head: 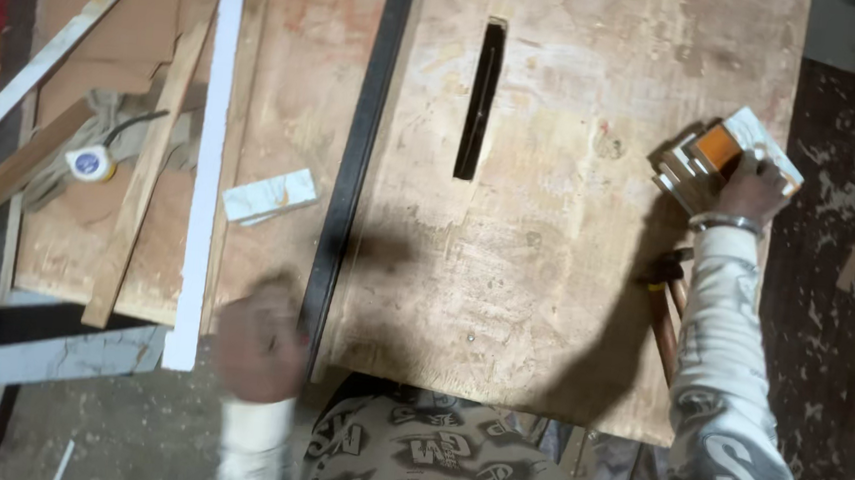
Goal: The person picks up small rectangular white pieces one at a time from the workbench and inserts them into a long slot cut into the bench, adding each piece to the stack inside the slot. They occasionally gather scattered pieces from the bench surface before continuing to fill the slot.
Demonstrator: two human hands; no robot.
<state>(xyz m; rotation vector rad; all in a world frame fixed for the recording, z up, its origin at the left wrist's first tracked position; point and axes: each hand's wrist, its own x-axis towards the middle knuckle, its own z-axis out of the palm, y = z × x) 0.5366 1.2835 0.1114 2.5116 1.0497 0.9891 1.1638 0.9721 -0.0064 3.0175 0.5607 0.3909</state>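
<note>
Stack of small cut blocks (719, 165), marbled white and tan with an orange face showing, sitting at the right edge of the plywood saw table (545, 278), well apart from the blade slot (480, 98). Starting nearest: blurring just off the table's front edge, beside the lower end of the dark metal guide bar (358, 155), the left hand (258, 343), smeared by motion, so cannot tell whether loose or clenched, nor whether holding anything. Reaching out along the right side, sleeve patterned and wrist banded by a metal bangle, the right hand (752, 193), fingers curling over the far side of the stack and pressing down on it, gripping rather than resting flat. Judging by this, gathering or steadying the cut pieces, with the step of handling the stack under way; lifting it next probably calling for a firm squeeze from both sides, since loose blocks could be slipping apart. Lying just beside the right forearm, a hammer with a wooden handle (666, 307), hanging partly over the table edge. Farther left, a lone marbled offcut (268, 196) resting near the bar, then a long white strip (211, 155), wooden battens, and a tape measure (90, 163).
</note>
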